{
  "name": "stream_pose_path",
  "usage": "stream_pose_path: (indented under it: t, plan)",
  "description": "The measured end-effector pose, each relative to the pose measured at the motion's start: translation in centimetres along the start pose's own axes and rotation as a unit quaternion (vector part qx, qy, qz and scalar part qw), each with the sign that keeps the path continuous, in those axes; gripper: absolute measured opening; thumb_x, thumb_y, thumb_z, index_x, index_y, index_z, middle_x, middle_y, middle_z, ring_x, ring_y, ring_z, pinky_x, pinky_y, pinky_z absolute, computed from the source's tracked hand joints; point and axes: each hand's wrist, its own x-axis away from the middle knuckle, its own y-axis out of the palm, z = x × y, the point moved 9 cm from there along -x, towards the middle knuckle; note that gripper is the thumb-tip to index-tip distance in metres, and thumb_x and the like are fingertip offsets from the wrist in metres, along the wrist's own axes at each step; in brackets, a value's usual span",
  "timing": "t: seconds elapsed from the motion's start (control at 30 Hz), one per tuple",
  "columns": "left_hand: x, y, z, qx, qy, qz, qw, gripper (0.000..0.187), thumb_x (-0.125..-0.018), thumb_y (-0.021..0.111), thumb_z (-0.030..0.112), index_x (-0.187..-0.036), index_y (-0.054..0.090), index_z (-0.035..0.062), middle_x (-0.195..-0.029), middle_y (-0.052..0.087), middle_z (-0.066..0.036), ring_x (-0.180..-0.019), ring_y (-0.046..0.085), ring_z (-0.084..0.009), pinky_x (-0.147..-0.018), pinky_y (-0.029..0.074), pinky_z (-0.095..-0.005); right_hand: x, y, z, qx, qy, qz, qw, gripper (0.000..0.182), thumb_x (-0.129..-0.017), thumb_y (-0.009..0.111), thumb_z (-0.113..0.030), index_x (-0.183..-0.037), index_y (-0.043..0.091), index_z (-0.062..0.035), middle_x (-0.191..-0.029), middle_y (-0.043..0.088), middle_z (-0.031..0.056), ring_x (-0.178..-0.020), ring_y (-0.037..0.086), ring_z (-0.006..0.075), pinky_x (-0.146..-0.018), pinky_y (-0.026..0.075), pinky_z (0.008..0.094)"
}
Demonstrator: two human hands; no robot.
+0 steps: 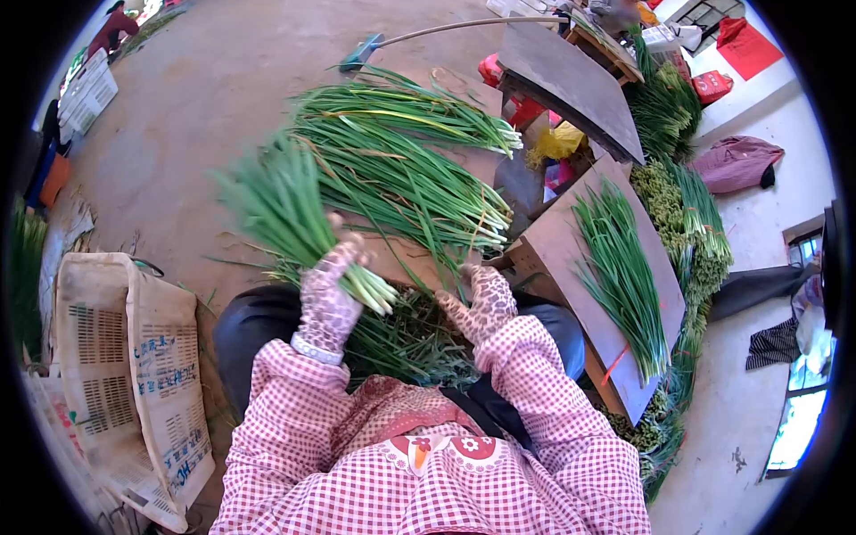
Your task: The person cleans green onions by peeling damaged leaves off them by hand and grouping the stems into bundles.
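Observation:
My left hand [332, 290], in a leopard-print glove, is closed around a bunch of garlic chives [283, 201]. The pale stem ends stick out below the fist and the leaf tips are smeared by motion. My right hand [477, 301], gloved alike, is over my lap with thumb and fingers apart. A few thin leaves lie at its fingertips; none is clearly gripped. Just beyond both hands a large pile of garlic chives [406, 183] lies with its white ends to the right. Loose leaves and trimmings [406, 334] cover my lap.
To my right a low slanted board [557, 223] bears a sorted bunch of chives [620, 276]. More greens [664, 102] line the wall. A white plastic crate [134, 357] stands at left. Farther off are a broom [361, 53] and a person [111, 31] at the upper left.

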Motion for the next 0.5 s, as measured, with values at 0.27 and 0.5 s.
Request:
stream_pose_path:
  t: [0.27, 0.5]
  plan:
    - [-0.7, 0.8, -0.9, 0.092, -0.034, -0.062, 0.993, 0.032, -0.079, 0.054, 0.002, -0.109, 0.047, 0.0071, -0.093, 0.058, -0.010, -0.078, 0.055, -0.0180, -0.072, 0.052, -0.0361, -4.4, 9.5, 2.9, 0.169, -0.035, -0.195, 0.966, 0.044, -0.091, 0.037, -0.024, -0.131, 0.033, -0.0058, -0.124, 0.043, 0.0226, -0.112, 0.046, 0.0320, -0.094, 0.038, 0.0377]
    - [-0.8, -0.4, -10.9, 0.049, -0.249, 0.037, 0.966, 0.017, -0.080, 0.057, 0.006, -0.096, 0.052, 0.0076, -0.104, 0.058, -0.010, -0.098, 0.055, -0.0245, -0.080, 0.047, -0.0365, -1.7, 5.3, 0.1, 0.149, -0.182, -0.141, 0.962, 0.041, -0.086, 0.045, -0.030, -0.118, 0.047, -0.0055, -0.110, 0.052, 0.0185, -0.100, 0.052, 0.0315, -0.086, 0.041, 0.0382]
